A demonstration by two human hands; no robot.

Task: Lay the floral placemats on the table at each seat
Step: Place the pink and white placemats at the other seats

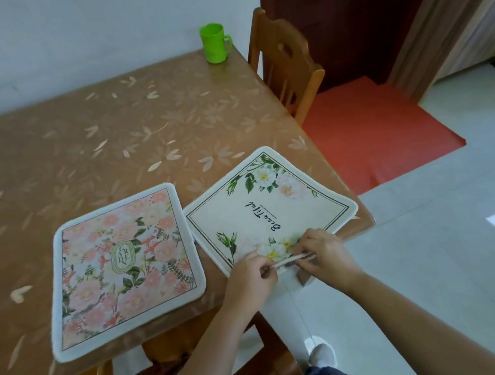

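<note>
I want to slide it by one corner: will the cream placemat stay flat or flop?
Probably floppy: the cream placemat curves where both hands pinch its near edge. Its right corner overhangs the table and may droop. It looks thin, so likely light.

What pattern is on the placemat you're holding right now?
Cream placemat with white roses, green leaves, a thin dark border line and script lettering; head view.

Pink-floral placemat (125, 269), cream one (268, 203) (white roses), green cup (214, 43).
</note>
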